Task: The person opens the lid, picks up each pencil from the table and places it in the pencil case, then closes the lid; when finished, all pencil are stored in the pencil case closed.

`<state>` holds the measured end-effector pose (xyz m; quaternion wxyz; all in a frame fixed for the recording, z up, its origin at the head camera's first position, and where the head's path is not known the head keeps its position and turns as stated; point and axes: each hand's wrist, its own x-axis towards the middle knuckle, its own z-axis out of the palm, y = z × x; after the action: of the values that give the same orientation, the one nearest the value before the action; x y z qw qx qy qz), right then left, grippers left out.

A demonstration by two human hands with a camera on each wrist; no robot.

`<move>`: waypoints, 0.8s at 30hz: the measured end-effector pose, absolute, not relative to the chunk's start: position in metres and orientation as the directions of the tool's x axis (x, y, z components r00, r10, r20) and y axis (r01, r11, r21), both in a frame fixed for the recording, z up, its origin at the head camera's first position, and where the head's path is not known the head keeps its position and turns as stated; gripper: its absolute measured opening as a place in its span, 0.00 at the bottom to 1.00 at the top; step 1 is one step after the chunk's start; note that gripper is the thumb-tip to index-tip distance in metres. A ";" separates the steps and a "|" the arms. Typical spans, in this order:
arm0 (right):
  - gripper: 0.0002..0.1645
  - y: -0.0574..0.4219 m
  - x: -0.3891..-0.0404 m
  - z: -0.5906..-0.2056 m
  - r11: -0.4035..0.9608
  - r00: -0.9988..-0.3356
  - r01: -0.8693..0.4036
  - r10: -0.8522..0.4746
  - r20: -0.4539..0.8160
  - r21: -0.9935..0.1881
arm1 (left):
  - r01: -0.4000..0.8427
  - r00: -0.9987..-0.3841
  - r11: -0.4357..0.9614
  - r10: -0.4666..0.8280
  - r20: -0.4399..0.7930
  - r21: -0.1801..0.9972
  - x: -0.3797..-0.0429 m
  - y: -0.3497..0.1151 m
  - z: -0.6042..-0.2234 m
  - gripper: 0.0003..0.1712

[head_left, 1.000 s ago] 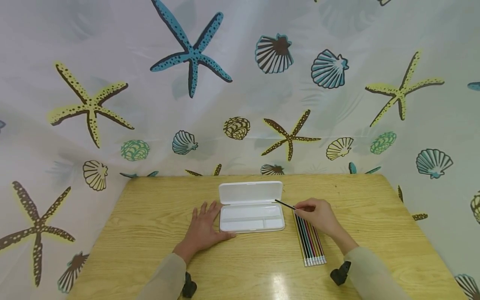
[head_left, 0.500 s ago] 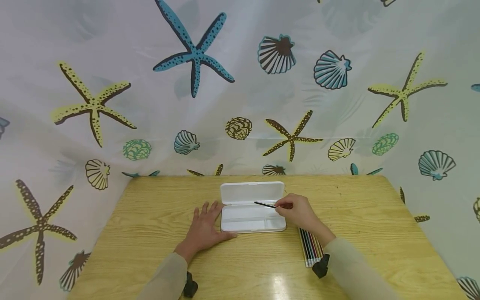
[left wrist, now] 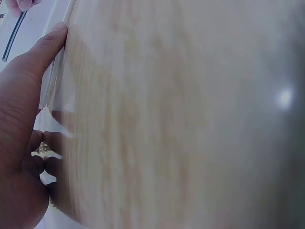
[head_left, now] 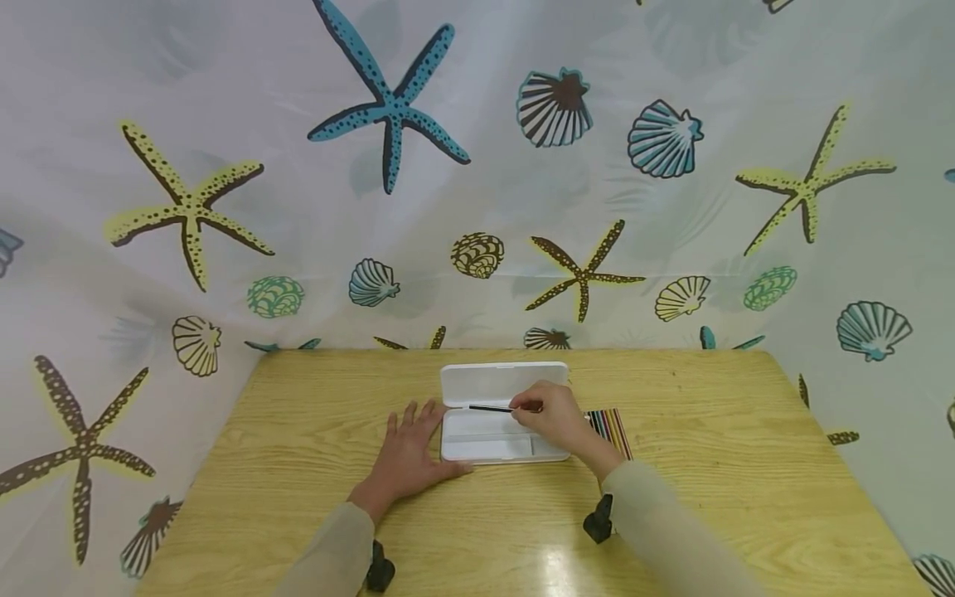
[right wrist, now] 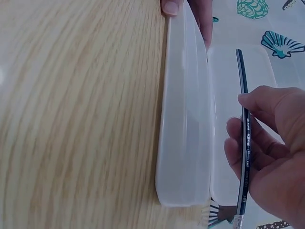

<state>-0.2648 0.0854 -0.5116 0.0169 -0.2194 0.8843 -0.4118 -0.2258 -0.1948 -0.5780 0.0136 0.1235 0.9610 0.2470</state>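
An opened white pencil case [head_left: 487,448] lies on the table with its lid [head_left: 477,384] tilted up at the back. My right hand [head_left: 555,419] pinches a dark pencil [head_left: 488,408] between thumb and fingers, above the case's rear part. In the right wrist view the pencil [right wrist: 245,143] shows light lettering and a silver end. My left hand [head_left: 409,454] rests at the case's left side with fingers spread, its thumb [left wrist: 50,43] along the front edge. A row of several coloured pencils [head_left: 613,427] lies right of the case, partly hidden by the right forearm.
The wooden table [head_left: 313,414] carries the case and pencils. A white curtain [head_left: 477,166] printed with starfish and shells hangs behind and at both sides. Dark wrist cameras [head_left: 599,521] sit on both sleeves.
My right hand has carried the dark pencil leftward from beside the pencil row to above the case. The pencil has turned nearly level with the case's length. My left hand stays put.
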 end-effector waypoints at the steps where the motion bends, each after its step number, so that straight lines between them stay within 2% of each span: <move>1: 0.06 0.083 -0.266 -0.513 0.566 -0.904 -0.373 -0.401 0.150 -0.735 | 0.229 -0.969 0.849 0.243 0.033 0.477 -0.226 -0.195 -0.578 0.66; 24: 0.05 0.054 -0.276 -0.534 0.579 -0.881 -0.424 -0.443 0.167 -0.696 | 0.231 -0.969 0.848 0.243 0.039 0.478 -0.226 -0.195 -0.578 0.65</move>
<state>-0.2763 0.0545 -0.5340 0.0126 -0.2440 0.8885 -0.3884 -0.2256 -0.1952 -0.5783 0.0115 0.1232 0.9611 0.2469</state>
